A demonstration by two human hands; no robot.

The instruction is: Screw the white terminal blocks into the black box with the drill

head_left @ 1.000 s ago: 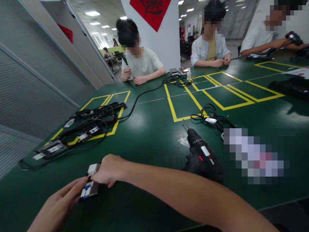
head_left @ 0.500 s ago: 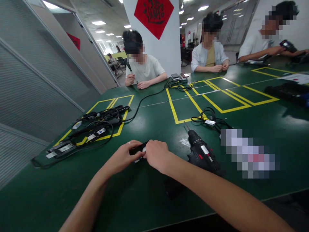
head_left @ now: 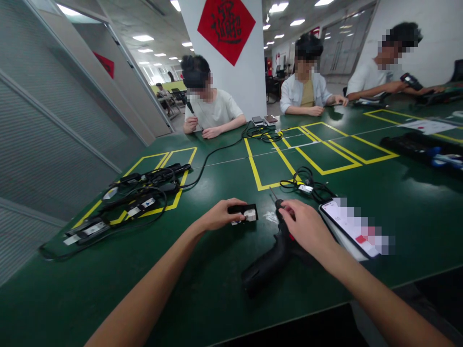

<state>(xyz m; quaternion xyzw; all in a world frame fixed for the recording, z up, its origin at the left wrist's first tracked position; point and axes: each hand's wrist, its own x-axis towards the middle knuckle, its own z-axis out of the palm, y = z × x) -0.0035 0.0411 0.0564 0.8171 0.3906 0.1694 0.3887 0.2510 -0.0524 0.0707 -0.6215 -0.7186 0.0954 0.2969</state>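
My left hand point(head_left: 222, 215) is closed around the end of a small open black plastic case point(head_left: 236, 210). A white insert point(head_left: 250, 214) shows inside it; my thumb lies against its near side. My right hand point(head_left: 307, 224) has its fingers bent over the front of a black cordless drill point(head_left: 278, 253), close behind the chuck. The drill lies on its side on the green table, with a thin bit point(head_left: 273, 193) pointing away from me and its handle toward me. Part of the drill's body is hidden under my palm. Small pale bits point(head_left: 270, 217) lie between the case and the drill.
A phone point(head_left: 347, 226) lies right of the drill, beside a coiled black cable point(head_left: 306, 176). Black adapters and cords point(head_left: 144, 205) sit at left within yellow tape. A black tray point(head_left: 415, 147) is at far right. Several people sit across the table; one holds a dark tool point(head_left: 190, 107).
My right hand has left the small black case and moved right onto the drill. My left hand has shifted right with the case. The view has turned slightly.
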